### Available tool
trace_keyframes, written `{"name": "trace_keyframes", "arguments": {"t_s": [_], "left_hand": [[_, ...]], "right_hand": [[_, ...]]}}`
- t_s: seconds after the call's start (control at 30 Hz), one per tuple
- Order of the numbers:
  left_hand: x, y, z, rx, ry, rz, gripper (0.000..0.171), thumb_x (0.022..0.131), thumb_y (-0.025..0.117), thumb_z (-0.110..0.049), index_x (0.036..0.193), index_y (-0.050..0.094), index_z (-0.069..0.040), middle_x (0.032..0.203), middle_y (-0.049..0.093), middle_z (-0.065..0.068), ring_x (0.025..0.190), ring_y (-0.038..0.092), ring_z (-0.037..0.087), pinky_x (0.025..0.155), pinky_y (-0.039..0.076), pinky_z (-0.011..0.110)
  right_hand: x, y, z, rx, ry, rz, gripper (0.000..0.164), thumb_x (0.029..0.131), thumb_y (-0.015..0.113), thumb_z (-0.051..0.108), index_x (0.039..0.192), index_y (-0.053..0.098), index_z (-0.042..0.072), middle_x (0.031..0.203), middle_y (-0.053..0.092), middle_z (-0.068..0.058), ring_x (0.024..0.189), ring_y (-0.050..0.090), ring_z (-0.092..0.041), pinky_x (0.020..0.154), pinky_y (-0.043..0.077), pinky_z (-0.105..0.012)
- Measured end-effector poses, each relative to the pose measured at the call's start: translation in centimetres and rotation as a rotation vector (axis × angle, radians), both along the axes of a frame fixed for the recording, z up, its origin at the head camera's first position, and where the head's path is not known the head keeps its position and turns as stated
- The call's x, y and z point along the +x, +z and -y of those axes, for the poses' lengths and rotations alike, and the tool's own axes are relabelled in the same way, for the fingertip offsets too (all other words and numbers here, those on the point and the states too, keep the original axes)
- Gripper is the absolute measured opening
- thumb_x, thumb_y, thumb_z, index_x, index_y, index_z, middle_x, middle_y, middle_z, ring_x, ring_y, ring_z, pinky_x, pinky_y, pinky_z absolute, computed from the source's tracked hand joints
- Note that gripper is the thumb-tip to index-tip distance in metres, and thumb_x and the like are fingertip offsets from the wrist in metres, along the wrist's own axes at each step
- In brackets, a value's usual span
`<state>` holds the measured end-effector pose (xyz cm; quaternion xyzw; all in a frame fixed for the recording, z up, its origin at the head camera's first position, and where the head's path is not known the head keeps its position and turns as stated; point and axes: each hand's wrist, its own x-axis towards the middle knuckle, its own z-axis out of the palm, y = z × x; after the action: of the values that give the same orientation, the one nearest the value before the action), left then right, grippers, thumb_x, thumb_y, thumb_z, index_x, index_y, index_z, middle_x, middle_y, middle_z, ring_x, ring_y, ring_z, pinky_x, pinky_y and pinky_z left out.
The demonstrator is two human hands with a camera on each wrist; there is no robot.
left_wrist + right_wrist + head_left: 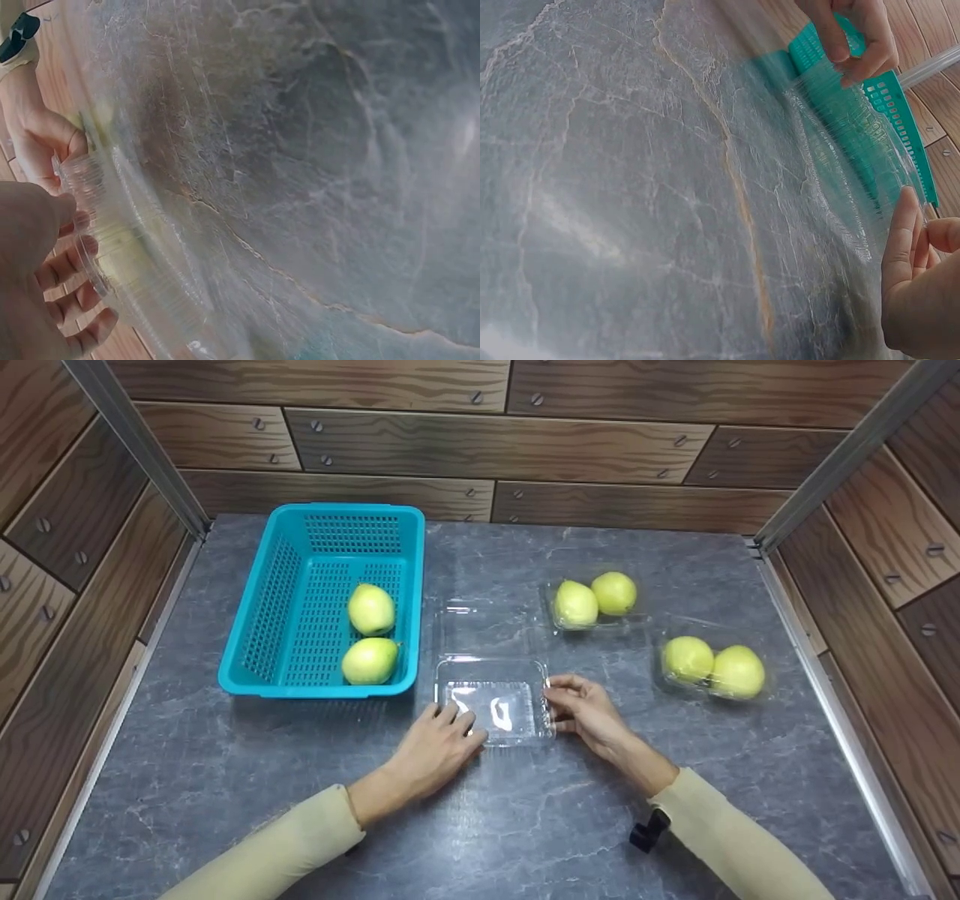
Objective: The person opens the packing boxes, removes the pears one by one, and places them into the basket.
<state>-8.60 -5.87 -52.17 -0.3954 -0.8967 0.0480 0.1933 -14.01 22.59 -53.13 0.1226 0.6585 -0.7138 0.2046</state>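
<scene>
An open, clear plastic clamshell container (517, 701) lies on the table before me, its lid (487, 626) folded back away from me. Nothing sits inside it. My left hand (442, 742) holds its near left side, fingers bent over the rim. At the right side, my right hand (592, 716) pinches the rim between thumb and fingers. In the right wrist view, the right hand's fingertips (906, 201) sit right at the plastic edge. The left wrist view shows the left fingers (71, 262) spread along the clear wall.
A teal perforated basket (300, 691) stands at the left, with a yellow-green pear (371, 609) and a second pear (370, 661) in it. To the right are two clear containers, each holding two fruits (614, 593) (738, 672). Wood-patterned panels (495, 446) enclose the grey marbled table.
</scene>
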Motion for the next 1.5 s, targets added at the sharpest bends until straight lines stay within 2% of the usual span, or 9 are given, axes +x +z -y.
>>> {"name": "trace_keyframes", "arguments": {"t_s": [0.2, 0.33, 0.5, 0.7, 0.83, 0.97, 1.13, 1.33, 1.5], "left_hand": [[-0.3, 0.1, 0.1, -0.013, 0.006, 0.011, 0.011, 0.099, 0.064, -0.034, 0.104, 0.063, -0.024, 0.102, 0.066, 0.0, 0.093, 0.06, 0.02, 0.076, 0.046, 0.034], [-0.6, 0.0, 0.2, -0.015, 0.01, 0.006, 0.023, 0.091, 0.073, -0.037, 0.107, 0.063, -0.025, 0.106, 0.067, 0.0, 0.095, 0.06, 0.021, 0.078, 0.048, 0.035], [-1.1, -0.1, 0.2, -0.01, 0.018, -0.001, 0.023, 0.091, 0.073, -0.037, 0.107, 0.063, -0.025, 0.106, 0.067, 0.001, 0.094, 0.06, 0.022, 0.077, 0.048, 0.035], [-1.6, -0.1, -0.1, -0.018, 0.04, 0.02, 0.015, 0.096, 0.067, -0.031, 0.11, 0.064, -0.027, 0.107, 0.068, 0.001, 0.095, 0.061, 0.022, 0.078, 0.048, 0.035], [-1.9, 0.0, -0.3, -0.025, 0.055, 0.051, 0.015, 0.099, 0.065, -0.033, 0.113, 0.063, -0.026, 0.109, 0.068, 0.002, 0.098, 0.061, 0.023, 0.079, 0.049, 0.035], [-2.3, -0.1, -0.5, -0.023, 0.07, 0.047, 0.018, 0.098, 0.068, -0.036, 0.113, 0.063, -0.027, 0.109, 0.069, 0.002, 0.099, 0.061, 0.023, 0.079, 0.048, 0.035], [-2.9, -0.3, -0.7, -0.016, 0.083, 0.035, 0.019, 0.096, 0.07, -0.036, 0.112, 0.064, -0.027, 0.11, 0.07, 0.002, 0.1, 0.063, 0.023, 0.081, 0.05, 0.036], [-3.5, -0.6, -0.8, 0.014, 0.092, 0.025, 0.018, 0.096, 0.071, -0.035, 0.11, 0.065, -0.025, 0.109, 0.071, 0.003, 0.099, 0.063, 0.024, 0.081, 0.051, 0.038], [-4.1, -0.8, -1.1, 0.051, 0.115, 0.007, 0.011, 0.099, 0.068, -0.032, 0.105, 0.065, -0.023, 0.104, 0.07, 0.003, 0.096, 0.062, 0.024, 0.08, 0.051, 0.038]], "right_hand": [[-0.1, 0.2, 0.0, 0.033, -0.012, -0.027, 0.029, 0.099, 0.069, 0.007, 0.126, 0.061, 0.001, 0.09, 0.07, 0.001, 0.07, 0.065, -0.011, 0.062, 0.063, -0.024], [-0.1, 0.4, 0.0, 0.088, -0.028, -0.111, 0.032, 0.099, 0.069, 0.006, 0.129, 0.062, -0.005, 0.089, 0.069, 0.001, 0.069, 0.067, -0.012, 0.062, 0.065, -0.024], [0.1, 0.8, -0.1, 0.237, -0.028, -0.337, 0.032, 0.096, 0.072, 0.002, 0.125, 0.064, -0.011, 0.092, 0.069, -0.004, 0.074, 0.068, -0.011, 0.066, 0.066, -0.026], [0.9, 1.3, 0.3, 0.52, 0.025, -0.625, 0.025, 0.091, 0.08, 0.005, 0.114, 0.073, -0.002, 0.102, 0.072, -0.015, 0.089, 0.067, -0.017, 0.076, 0.06, -0.019], [1.5, 1.6, 0.6, 0.67, 0.092, -0.772, 0.027, 0.089, 0.082, 0.009, 0.113, 0.074, 0.0, 0.107, 0.071, -0.014, 0.096, 0.07, -0.029, 0.084, 0.066, -0.034], [2.1, 1.7, 1.0, 0.802, 0.165, -0.886, 0.029, 0.088, 0.084, 0.016, 0.113, 0.075, 0.003, 0.107, 0.07, -0.012, 0.099, 0.067, -0.029, 0.089, 0.062, -0.044], [2.6, 1.3, 1.3, 0.927, 0.24, -1.041, 0.027, 0.088, 0.085, 0.024, 0.109, 0.076, 0.009, 0.107, 0.07, -0.007, 0.101, 0.065, -0.025, 0.09, 0.059, -0.041], [2.6, 0.6, 1.6, 1.06, 0.251, -1.251, 0.021, 0.087, 0.086, 0.026, 0.101, 0.078, 0.013, 0.103, 0.071, -0.005, 0.097, 0.065, -0.025, 0.087, 0.062, -0.042], [2.3, 0.3, 1.8, 1.141, 0.259, -1.312, 0.018, 0.086, 0.087, 0.024, 0.099, 0.079, 0.016, 0.099, 0.071, -0.002, 0.093, 0.063, -0.023, 0.079, 0.063, -0.038]]}}
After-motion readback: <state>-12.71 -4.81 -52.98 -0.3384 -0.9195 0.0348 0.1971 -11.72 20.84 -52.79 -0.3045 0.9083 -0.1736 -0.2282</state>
